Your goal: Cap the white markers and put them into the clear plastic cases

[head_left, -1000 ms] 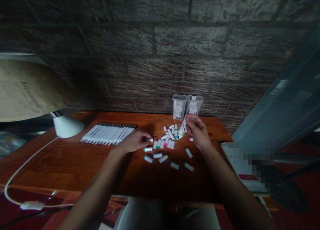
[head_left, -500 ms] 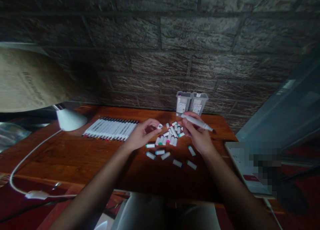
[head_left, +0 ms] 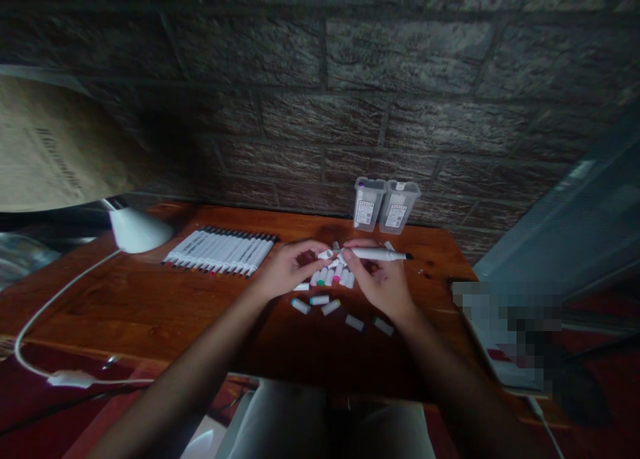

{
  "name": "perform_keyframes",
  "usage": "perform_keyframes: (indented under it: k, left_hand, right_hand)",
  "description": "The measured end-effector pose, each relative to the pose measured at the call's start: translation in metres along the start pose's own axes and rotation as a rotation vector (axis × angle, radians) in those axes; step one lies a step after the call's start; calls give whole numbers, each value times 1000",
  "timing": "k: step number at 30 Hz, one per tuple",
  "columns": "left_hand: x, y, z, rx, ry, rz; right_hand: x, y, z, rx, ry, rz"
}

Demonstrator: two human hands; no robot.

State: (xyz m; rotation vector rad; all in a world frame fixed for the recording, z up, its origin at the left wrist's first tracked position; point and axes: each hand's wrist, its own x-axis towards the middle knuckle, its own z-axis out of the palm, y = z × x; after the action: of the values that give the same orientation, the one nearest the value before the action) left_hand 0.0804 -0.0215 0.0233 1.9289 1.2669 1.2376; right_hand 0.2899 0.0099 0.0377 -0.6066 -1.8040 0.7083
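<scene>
My right hand (head_left: 381, 284) grips a white marker (head_left: 377, 254) lying level, its dark tip pointing right. My left hand (head_left: 290, 267) pinches a small white cap (head_left: 325, 254) right at the marker's left end. Both hands hover over a heap of loose white caps (head_left: 333, 277) with coloured ends on the wooden table (head_left: 150, 306). More caps (head_left: 320, 300) lie scattered just in front of the hands.
A row of several white markers (head_left: 220, 251) lies at the left on the table. Two clear plastic boxes (head_left: 385, 206) stand at the back by the brick wall. A white lamp (head_left: 135, 229) with its cable (head_left: 45, 312) is far left. A booklet (head_left: 500, 352) lies at the right edge.
My right hand turned the marker from upright to level. My left hand lifted a cap off the table and brought it to the marker's left end.
</scene>
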Motion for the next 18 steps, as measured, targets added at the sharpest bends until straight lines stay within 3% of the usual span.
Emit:
perform_keyframes:
  k: [4, 10, 15, 18]
  left_hand:
    - [0, 2, 1, 14, -2, 3]
    - [0, -3, 3, -54, -18, -13]
    - [1, -6, 2, 100, 111, 64]
    - [0, -5, 0, 184, 128, 92]
  right_hand:
    - [0, -2, 1, -18, -28, -23]
    - [1, -4, -1, -28, 31, -2]
    - [0, -5, -3, -43, 69, -10]
    - [0, -5, -4, -59, 77, -30]
